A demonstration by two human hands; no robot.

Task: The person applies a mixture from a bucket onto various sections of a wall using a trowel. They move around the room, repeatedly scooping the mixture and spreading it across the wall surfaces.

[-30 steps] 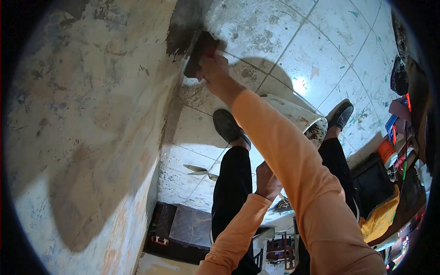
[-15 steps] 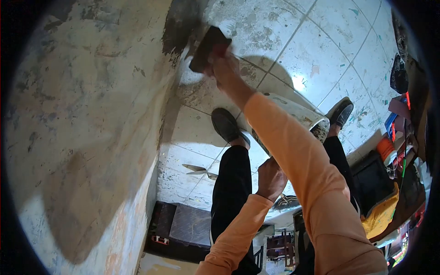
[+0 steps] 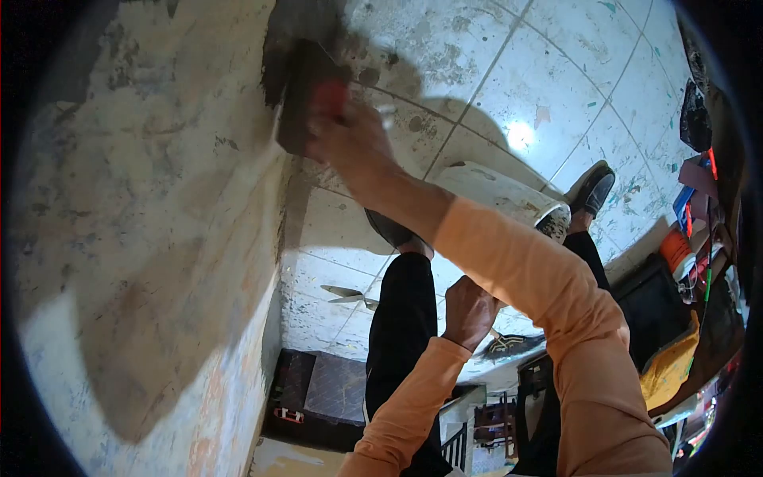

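My right hand (image 3: 350,143) is wrapped round the red handle of a dark, flat rectangular trowel (image 3: 300,103), somewhat blurred. One long edge of the trowel lies at the border of the patchy plastered wall (image 3: 159,199), beside a dark wet-looking patch. My left hand (image 3: 470,312) is closed in a fist near my knee, below my right forearm; whatever it may hold is hidden. Between my feet, a dirty white bucket (image 3: 501,189) lies on its side, partly behind my right sleeve.
Stained floor tiles (image 3: 572,87) stretch beyond my feet. A pointed metal tool (image 3: 346,295) lies left of my leg. Dark boxes (image 3: 338,385) stand at the bottom. On the right are an orange container (image 3: 677,253), a black bin (image 3: 652,306) and a yellow cloth (image 3: 671,370).
My right hand and the trowel have moved left and slightly down, up to the wall's edge. My left hand has stayed nearly in place, still closed.
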